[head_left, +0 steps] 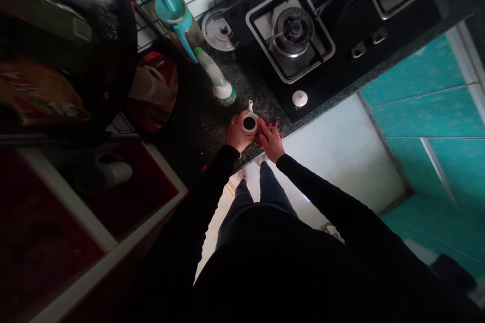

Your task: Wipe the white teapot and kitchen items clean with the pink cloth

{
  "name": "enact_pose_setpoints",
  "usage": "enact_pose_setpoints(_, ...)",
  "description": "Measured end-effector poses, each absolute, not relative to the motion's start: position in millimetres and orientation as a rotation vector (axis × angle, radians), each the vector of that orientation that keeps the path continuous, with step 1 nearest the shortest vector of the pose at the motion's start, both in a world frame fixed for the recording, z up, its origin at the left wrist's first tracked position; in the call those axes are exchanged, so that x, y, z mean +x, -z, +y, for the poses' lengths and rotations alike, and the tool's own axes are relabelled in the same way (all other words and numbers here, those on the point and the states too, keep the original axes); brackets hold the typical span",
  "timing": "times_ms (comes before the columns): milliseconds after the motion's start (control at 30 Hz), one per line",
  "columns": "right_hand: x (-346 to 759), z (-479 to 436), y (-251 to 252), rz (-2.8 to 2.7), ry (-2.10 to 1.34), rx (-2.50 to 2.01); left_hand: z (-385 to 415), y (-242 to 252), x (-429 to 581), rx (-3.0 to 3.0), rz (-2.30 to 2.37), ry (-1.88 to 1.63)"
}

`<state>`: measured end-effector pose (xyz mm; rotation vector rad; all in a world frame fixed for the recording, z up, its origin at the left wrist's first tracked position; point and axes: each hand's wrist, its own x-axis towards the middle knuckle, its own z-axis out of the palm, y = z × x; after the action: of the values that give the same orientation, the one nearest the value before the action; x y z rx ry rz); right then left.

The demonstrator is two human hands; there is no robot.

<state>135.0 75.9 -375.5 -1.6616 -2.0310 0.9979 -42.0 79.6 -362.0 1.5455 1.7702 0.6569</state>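
Observation:
A small white teapot (pixel 250 131) is at the counter's front edge, its open round mouth facing up and dark inside. Its spout points toward the wall. My left hand (pixel 237 133) is closed around the teapot's left side. Against the other side, my right hand (pixel 270 142) presses a crumpled red-pink cloth (pixel 273 126), partly hidden under the fingers. A white lid with a knob (pixel 299 98) lies on the corner of the black glass hob, right of the teapot. Just beyond my left hand stands a white bottle with green parts (pixel 217 78).
A jug with a turquoise lid (pixel 176 15) and a round metal lid (pixel 220 30) are by the tiled wall. The gas burner (pixel 294 32) is to the right. A dark rack with packets (pixel 41 86) and a red container (pixel 155 91) crowd the left.

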Motion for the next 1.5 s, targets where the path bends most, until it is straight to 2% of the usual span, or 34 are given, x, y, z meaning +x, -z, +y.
enact_pose_setpoints(167,132.0,113.2,379.5,-2.081,-0.999,-1.557,80.1,363.5,-46.7,1.672,1.648,-0.628)
enact_pose_setpoints(367,141.6,71.9,382.8,-1.922,-1.009,-1.560,80.8,366.3,-46.2,1.608,1.663,-0.655)
enact_pose_setpoints(600,129.4,108.0,378.2,-1.994,-0.983,-1.571,82.6,373.1,-49.9,1.655,1.611,-0.658)
enact_pose_setpoints(833,137.6,55.0,382.7,-1.860,-0.988,-1.560,83.7,368.8,-47.9,1.655,1.641,-0.643)
enact_pose_setpoints(1033,126.5,96.0,382.1,-1.959,-0.969,-1.670,82.2,369.7,-44.4,1.645,1.662,-0.626)
enact_pose_setpoints(1300,119.1,16.4,377.8,-1.855,-1.034,-1.658,80.4,373.8,-33.8,1.596,1.800,-0.685)
enact_pose_setpoints(1500,123.6,27.2,376.0,-1.837,-1.007,-1.702,74.9,377.6,-33.8,1.602,1.808,-0.661)
